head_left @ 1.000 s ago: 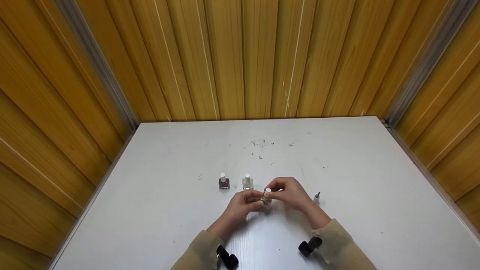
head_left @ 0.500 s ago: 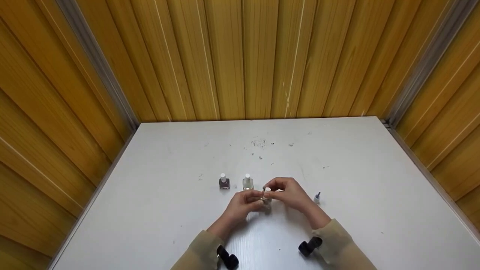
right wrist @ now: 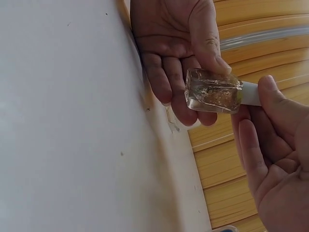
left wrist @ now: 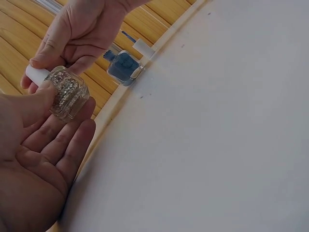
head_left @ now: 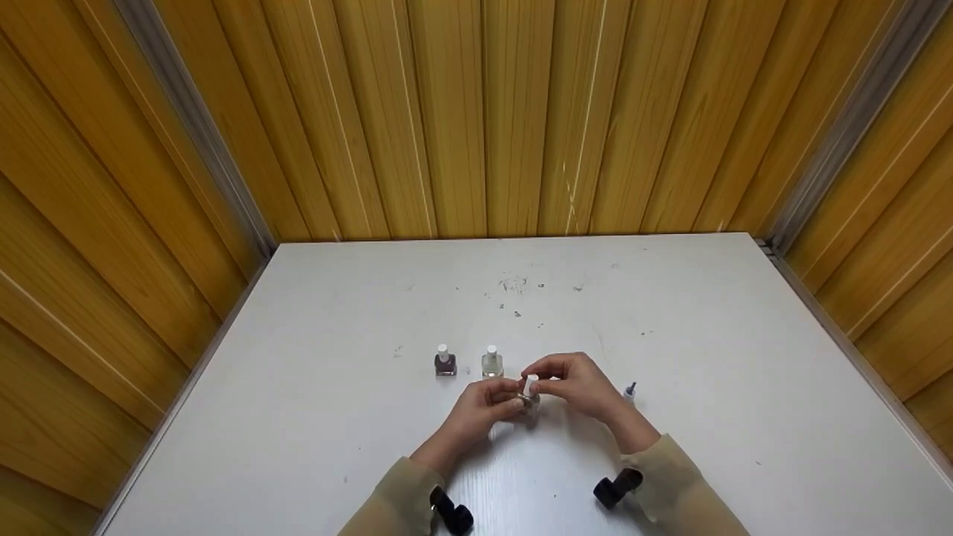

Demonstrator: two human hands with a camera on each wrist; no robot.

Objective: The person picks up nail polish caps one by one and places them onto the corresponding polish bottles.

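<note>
A small glass nail polish bottle (left wrist: 70, 94) with glitter in it is between my two hands, clear of the table in both wrist views. My left hand (head_left: 476, 409) pinches its glass body between thumb and fingers. With thumb and fingertips my right hand (head_left: 581, 383) grips the bottle's white cap (right wrist: 250, 93), which sits on the neck. Beyond them, in the left wrist view, an uncapped blue nail polish bottle (left wrist: 123, 67) stands on the table. Its white cap (left wrist: 143, 48) is beside it, blue brush pointing up; the head view shows that brush (head_left: 631, 388) right of my right wrist.
A dark purple nail polish bottle (head_left: 445, 365) and a clear, pale one (head_left: 492, 362), both white-capped, stand upright behind my hands. The white table (head_left: 357, 313) bears small dark marks. Yellow wood-patterned panels (head_left: 514, 119) border its back and sides.
Both hands stay in nearly the same place on the glitter bottle. The right hand's fingers shift slightly around the white cap, and its wrist moves a little to the right.
</note>
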